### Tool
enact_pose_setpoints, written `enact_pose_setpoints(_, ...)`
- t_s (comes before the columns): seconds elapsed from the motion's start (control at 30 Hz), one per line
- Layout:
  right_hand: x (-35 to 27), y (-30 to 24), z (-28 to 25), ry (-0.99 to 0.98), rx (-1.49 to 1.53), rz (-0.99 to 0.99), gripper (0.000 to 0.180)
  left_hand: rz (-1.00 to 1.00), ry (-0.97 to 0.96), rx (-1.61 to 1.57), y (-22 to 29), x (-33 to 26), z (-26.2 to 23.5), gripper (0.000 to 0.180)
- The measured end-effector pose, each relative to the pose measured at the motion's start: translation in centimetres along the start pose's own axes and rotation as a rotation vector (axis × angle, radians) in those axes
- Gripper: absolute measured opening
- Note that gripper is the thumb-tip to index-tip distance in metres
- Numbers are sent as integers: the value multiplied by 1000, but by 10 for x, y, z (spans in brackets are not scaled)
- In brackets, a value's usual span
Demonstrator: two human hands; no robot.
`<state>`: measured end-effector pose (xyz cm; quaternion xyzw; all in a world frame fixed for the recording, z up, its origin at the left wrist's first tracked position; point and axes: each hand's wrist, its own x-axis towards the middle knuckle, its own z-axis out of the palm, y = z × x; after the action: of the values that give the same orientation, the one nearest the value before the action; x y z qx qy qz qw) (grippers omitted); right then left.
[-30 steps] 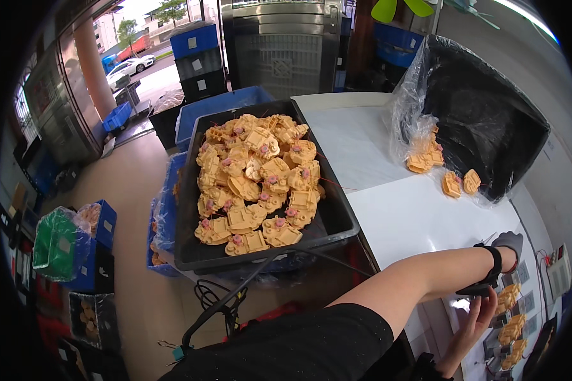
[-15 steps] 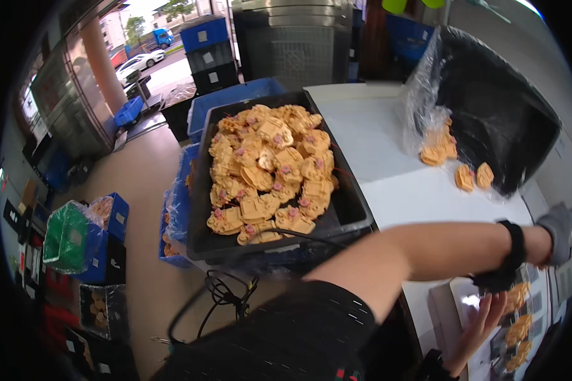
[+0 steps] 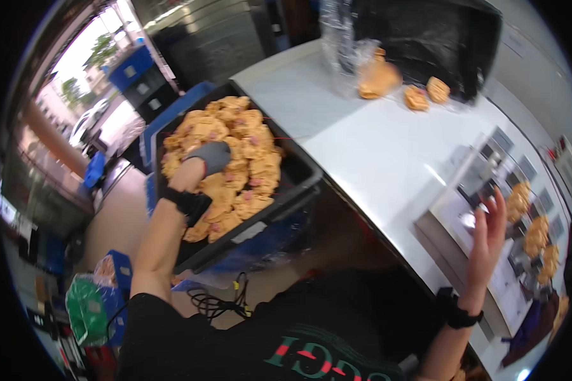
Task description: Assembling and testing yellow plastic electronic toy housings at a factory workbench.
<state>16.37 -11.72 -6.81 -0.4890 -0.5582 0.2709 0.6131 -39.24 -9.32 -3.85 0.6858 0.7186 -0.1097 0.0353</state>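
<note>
Hands (image 3: 211, 156) parted, tan pile (image 3: 251, 155), long axis forward

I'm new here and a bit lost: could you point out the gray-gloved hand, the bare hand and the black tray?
Left hand (image 3: 212, 156), head view: the gloved back.
Right hand (image 3: 487, 246), head view: the hand's middle.
Black tray (image 3: 295, 167), head view: bare inside, toward the right.

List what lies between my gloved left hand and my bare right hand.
In the head view, from left hand to right hand: tan parts, the black tray's rim, bare white tabletop, then the white-topped fixture.
</note>
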Motion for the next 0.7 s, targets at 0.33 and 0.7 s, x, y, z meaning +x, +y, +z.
enact_pose_setpoints(0.33, -22, -15, -4, 60, -388, -52, 53, 423, 130, -366, 250, 112, -70, 42)
enact_pose_setpoints(0.7, -47, -30, -33, 60, -603, -115, 39, 416, 413, -329, 388, 262, -63, 66)
